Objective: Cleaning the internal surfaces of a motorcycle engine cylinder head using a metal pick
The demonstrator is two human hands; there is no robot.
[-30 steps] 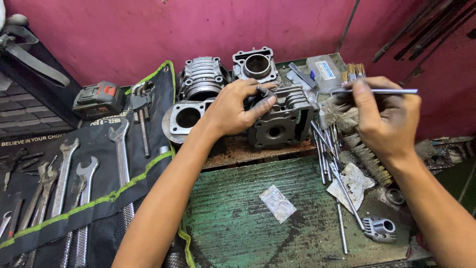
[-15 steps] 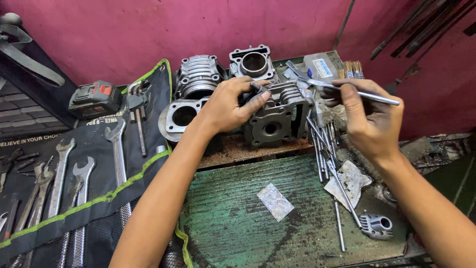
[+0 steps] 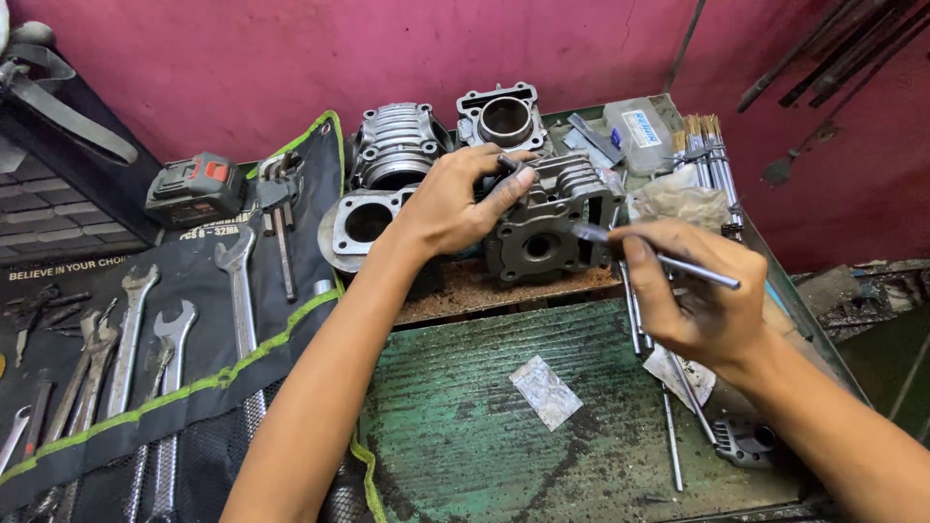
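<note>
Two spare finned cylinders (image 3: pixel 395 145) and (image 3: pixel 504 118) stand at back edge of my bench (image 3: pixel 465 436), against pink wall. Ring-shaped flange part (image 3: pixel 363 221) just in front of left one. Small foil packet (image 3: pixel 546 391) lies mid-bench. Loose steel rods (image 3: pixel 670 441) along right edge. Wrench roll (image 3: pixel 145 339) hangs off left edge; battery pack (image 3: pixel 194 188) at its top.
</note>
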